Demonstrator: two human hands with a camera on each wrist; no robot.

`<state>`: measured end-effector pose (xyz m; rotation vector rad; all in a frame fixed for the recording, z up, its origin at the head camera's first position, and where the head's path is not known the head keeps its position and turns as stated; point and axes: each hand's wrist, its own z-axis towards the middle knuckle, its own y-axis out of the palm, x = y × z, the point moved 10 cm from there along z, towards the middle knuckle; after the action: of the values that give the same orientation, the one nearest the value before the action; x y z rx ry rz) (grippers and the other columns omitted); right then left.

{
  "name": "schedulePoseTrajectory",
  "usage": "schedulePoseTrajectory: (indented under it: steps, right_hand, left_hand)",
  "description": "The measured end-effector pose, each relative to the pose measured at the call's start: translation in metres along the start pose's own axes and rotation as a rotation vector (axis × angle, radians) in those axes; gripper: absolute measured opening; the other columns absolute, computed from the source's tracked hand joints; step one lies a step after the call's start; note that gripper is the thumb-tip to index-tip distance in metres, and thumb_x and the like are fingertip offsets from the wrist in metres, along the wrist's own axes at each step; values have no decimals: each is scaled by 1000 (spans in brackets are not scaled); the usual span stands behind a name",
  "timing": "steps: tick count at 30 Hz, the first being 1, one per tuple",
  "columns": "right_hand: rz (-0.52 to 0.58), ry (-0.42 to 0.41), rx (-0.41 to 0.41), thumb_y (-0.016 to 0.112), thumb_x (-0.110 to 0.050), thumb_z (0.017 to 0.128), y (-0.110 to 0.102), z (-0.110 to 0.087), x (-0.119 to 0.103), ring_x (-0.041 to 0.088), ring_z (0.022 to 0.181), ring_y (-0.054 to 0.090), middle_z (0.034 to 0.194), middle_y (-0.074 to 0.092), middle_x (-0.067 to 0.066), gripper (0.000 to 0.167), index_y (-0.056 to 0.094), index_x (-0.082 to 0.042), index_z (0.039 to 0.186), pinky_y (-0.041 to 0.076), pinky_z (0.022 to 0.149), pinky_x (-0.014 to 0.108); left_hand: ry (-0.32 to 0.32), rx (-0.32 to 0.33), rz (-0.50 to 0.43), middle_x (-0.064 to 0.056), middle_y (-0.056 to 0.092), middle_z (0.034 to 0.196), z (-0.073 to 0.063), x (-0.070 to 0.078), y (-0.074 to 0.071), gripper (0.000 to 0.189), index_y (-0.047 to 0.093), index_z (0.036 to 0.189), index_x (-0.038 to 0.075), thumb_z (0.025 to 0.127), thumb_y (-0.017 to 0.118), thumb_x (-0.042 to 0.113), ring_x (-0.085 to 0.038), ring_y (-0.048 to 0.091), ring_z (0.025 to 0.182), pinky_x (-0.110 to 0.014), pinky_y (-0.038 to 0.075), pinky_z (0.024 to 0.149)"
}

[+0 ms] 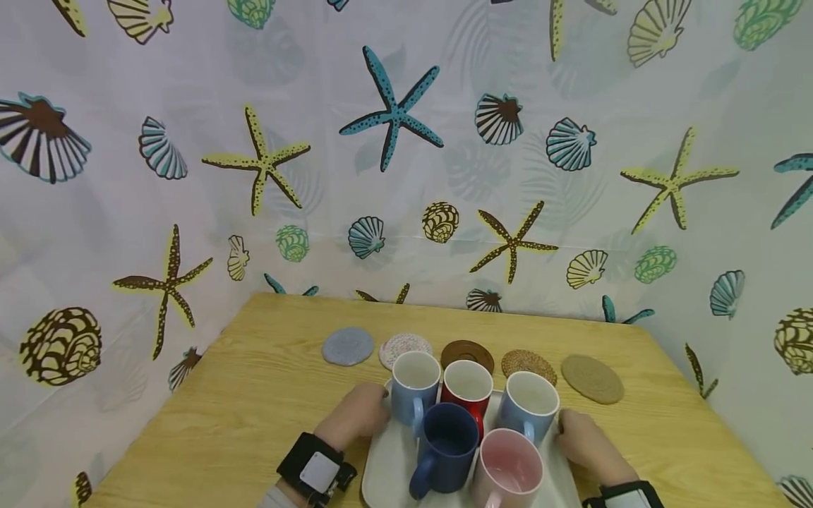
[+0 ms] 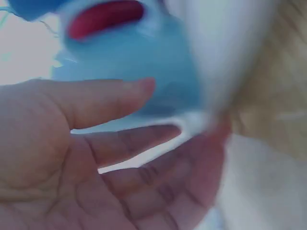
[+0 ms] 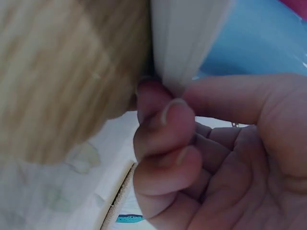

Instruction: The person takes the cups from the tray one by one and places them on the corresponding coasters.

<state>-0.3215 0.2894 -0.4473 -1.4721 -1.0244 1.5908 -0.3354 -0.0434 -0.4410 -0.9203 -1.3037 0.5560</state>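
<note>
A white tray (image 1: 389, 474) carries several mugs at the bottom centre of the head view. A light blue mug (image 1: 406, 402) stands at its back left, a red mug (image 1: 454, 396) beside it, and another light blue mug (image 1: 519, 416) at the back right. Nearer me are a dark blue mug (image 1: 452, 458) and a pink mug (image 1: 502, 480). My left hand (image 1: 363, 415) holds the tray's left edge, its thumb over the rim beside the light blue mug. On the opposite side, my right hand (image 1: 583, 439) pinches the right edge between thumb and curled fingers.
Round coasters lie in a row behind the tray: grey-blue (image 1: 348, 346), speckled white (image 1: 405, 344), brown (image 1: 466, 351), woven tan (image 1: 530, 363) and beige (image 1: 592, 379). They rest on a wooden table (image 1: 267, 381). A cloth (image 1: 419, 190) printed with shells and starfish hangs behind it.
</note>
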Motion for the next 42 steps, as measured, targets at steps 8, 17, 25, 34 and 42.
schedulePoseTrajectory:
  steps: [8,17,25,34,42]
  right_hand:
    - [-16,-9,-5,55,4,77,1,-1,-2,18,63,50,70,56,6,5,56,0,74,42,56,31]
    - [-39,-31,1,57,3,77,0,0,-5,18,62,49,67,55,5,6,56,-1,73,41,55,31]
    - [-29,6,-29,58,1,77,2,0,-2,19,65,51,70,55,6,3,58,3,80,43,57,32]
    - [-22,1,-21,59,1,78,0,0,1,18,65,50,69,54,5,3,56,1,77,43,57,31]
    - [-10,23,-52,56,1,82,4,2,2,19,66,51,71,54,6,2,57,1,81,43,57,31]
  left_hand:
    - [79,-56,-241,1,51,66,-18,28,-8,36,65,77,4,100,53,28,-12,46,61,-23,35,53]
    - [-28,-144,-557,-7,65,86,-16,23,25,34,68,93,0,100,55,30,-16,61,81,-36,58,69]
    - [-109,-9,-663,0,54,73,-17,11,24,41,63,83,0,98,56,37,-14,54,69,-28,53,60]
    - [-88,132,-685,-4,63,78,-21,8,4,36,66,83,0,98,57,32,-11,58,62,-27,55,59]
    - [-29,210,-673,-6,65,76,-19,0,-20,34,66,82,3,98,57,32,-13,60,61,-33,56,62]
